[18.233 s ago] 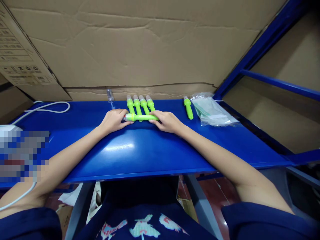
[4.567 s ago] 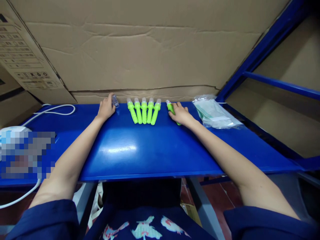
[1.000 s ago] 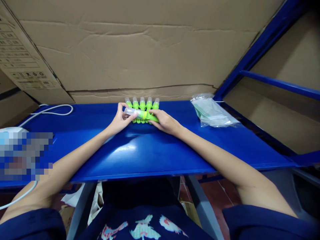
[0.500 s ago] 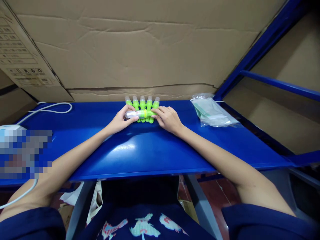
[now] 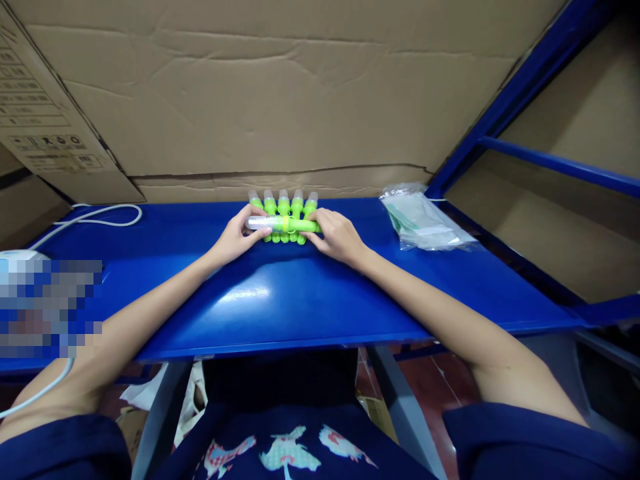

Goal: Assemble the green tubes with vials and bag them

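Note:
A lime-green stick with a clear tube end lies sideways between my two hands. My left hand closes thumb and fingers around the clear tube at its left end. My right hand has its fingers curled at the green right end. Several more lime-green sticks with translucent caps lie side by side behind and beneath the held one, caps toward the cardboard. The hands and the held stick cover their middle parts.
The blue table carries a clear plastic bag with pale green and white contents on the right. At the left are a white cable and a white device. Cardboard walls the back; a blue frame stands at right.
My right-hand fingers have shifted slightly on the green end, so more of it shows. The rest of the view has slid a little with my head; the row of sticks stays put.

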The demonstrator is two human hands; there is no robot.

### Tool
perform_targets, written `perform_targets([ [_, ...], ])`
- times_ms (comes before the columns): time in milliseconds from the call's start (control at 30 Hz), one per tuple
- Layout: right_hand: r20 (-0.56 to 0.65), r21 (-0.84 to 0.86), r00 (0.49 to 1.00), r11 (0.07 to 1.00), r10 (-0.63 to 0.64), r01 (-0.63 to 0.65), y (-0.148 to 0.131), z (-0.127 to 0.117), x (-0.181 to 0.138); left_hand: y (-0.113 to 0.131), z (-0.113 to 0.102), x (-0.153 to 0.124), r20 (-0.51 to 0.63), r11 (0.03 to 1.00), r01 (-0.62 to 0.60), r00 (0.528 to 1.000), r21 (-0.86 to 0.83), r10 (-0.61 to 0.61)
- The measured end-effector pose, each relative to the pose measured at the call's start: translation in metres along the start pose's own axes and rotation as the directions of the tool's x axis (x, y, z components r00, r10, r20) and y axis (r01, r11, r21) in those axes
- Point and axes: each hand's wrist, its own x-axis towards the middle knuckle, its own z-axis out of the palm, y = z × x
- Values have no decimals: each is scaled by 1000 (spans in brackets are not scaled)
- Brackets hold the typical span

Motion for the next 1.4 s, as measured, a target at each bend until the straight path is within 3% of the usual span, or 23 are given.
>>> perform_targets([
  [133,54,-56,995,995,85,-82,-9,-5,2,1,-3,1,-40,1000,12,999,-2,-12],
  [200,97,-15,986,991,133,-132,-10,-6,1,1,-3,1,-43,1000,4,999,18,-3],
  [300,138,113,985,987,102,-118,-4,-3,0,0,-5,0,-40,998,2,999,66,0],
  [500,33,246,999,968,41,-48,13,7,-2,-6,-8,0,-40,994,31,999,106,-27],
  [933,-21,24,998,998,51,-51,4,-7,0,2,-9,-2,-61,990,-7,998,144,16],
  [1133,-73,-46,997,998,39,-43,7,-5,-1,5,-9,-4,-54,970,-107,991,218,121],
  [1400,-171,167,984,984,-40,69,25,11,0,0,-13,-4,-8,891,-171,981,421,192],
])
